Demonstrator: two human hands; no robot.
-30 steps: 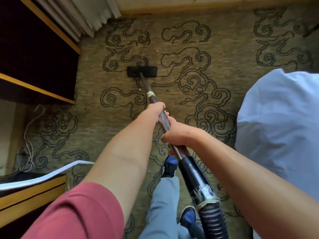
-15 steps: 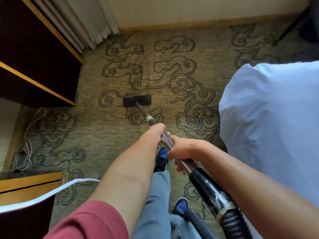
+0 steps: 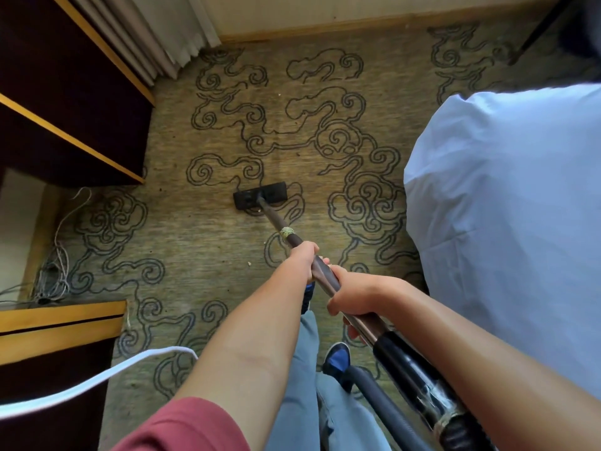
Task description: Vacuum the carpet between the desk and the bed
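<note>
We look down along two bare forearms that reach out in front of us; closest to us a grey hose (image 3: 383, 395) curls past a blue shoe (image 3: 338, 354) and joins the thick black end of a vacuum tube (image 3: 354, 315). Our right hand (image 3: 356, 296) wraps its fingers round the tube nearer the body, knuckles up, and we judge that this hand steers and pushes. Just ahead of it our left hand (image 3: 302, 260) grips the same tube, arm almost straight, likely to press the far end down. Both hands are closed tight on the tube, close together. The tube slopes away and down to a flat black vacuum head (image 3: 260, 195), which lies on the patterned carpet (image 3: 201, 249) roughly midway between the dark desk (image 3: 74, 102) on the left and the white bed (image 3: 507, 206) on the right, well short of the far wall. Small pale crumbs (image 3: 249, 264) dot the carpet beside the tube. Thin cables (image 3: 58, 255) trail on the floor under the desk, off to the left of the head
</note>
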